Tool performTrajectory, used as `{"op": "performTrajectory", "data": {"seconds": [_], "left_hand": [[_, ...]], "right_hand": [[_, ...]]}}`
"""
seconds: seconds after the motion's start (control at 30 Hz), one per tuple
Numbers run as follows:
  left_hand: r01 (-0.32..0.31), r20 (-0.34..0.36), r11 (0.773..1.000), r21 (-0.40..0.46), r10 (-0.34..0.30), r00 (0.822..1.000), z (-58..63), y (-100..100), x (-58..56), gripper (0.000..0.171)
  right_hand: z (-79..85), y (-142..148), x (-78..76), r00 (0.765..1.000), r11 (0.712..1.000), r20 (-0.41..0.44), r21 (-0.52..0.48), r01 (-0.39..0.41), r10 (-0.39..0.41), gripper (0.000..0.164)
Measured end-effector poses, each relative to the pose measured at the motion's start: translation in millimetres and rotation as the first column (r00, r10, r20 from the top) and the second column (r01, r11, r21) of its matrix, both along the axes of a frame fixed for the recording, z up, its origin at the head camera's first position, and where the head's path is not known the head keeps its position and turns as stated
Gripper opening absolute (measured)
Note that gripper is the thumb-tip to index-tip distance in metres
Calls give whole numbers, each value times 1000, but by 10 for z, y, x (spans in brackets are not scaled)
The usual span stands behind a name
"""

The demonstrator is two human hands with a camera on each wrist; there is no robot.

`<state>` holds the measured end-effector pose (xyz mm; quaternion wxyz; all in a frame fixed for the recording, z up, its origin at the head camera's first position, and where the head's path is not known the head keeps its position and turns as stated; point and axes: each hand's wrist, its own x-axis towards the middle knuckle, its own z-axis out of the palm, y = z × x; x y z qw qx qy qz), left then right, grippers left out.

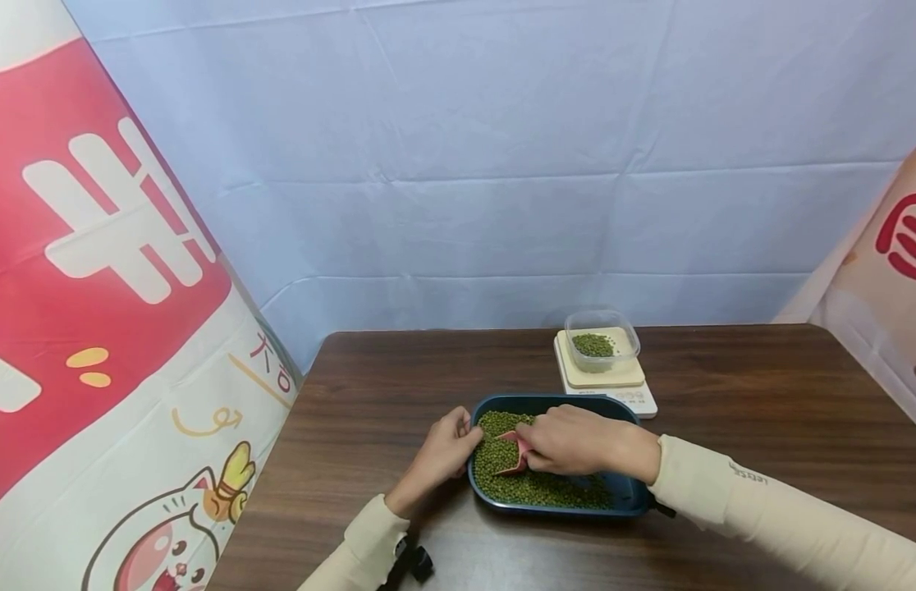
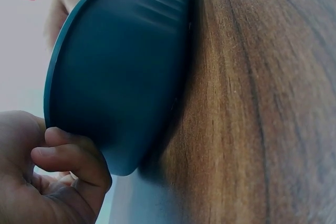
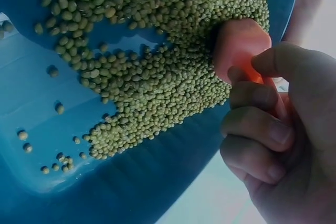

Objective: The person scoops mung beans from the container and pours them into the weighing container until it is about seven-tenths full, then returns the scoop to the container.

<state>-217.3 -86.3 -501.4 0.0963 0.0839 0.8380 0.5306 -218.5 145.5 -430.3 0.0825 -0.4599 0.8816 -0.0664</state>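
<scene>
My right hand grips the handle of a pink scoop, its fingers curled round it in the right wrist view. The scoop's front lies among green mung beans inside a dark blue tray. At the tray's left end, my left hand holds the rim, the thumb at the edge. In the left wrist view, curled fingers sit against the outer wall of the tray. How full the scoop is stays hidden.
Behind the tray stands a white kitchen scale. On it rests a clear plastic container with some mung beans in it. The brown wooden table ends at a pale cloth backdrop. A printed banner hangs at left.
</scene>
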Motion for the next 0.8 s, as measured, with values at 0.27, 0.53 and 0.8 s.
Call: {"op": "performTrajectory", "data": {"seconds": [0.27, 0.53, 0.8], "left_hand": [[0, 1, 1000, -7, 0, 1000, 10, 6, -1, 17], [-16, 7, 1000, -8, 16, 1000, 29, 20, 10, 16], [-24, 12, 1000, -7, 24, 1000, 40, 20, 12, 16]], "right_hand": [[-22, 22, -10, 1000, 1000, -6, -14, -25, 25, 14], [-32, 40, -18, 998, 998, -21, -27, -53, 53, 15], [-88, 86, -52, 998, 996, -18, -59, -68, 67, 12]]}}
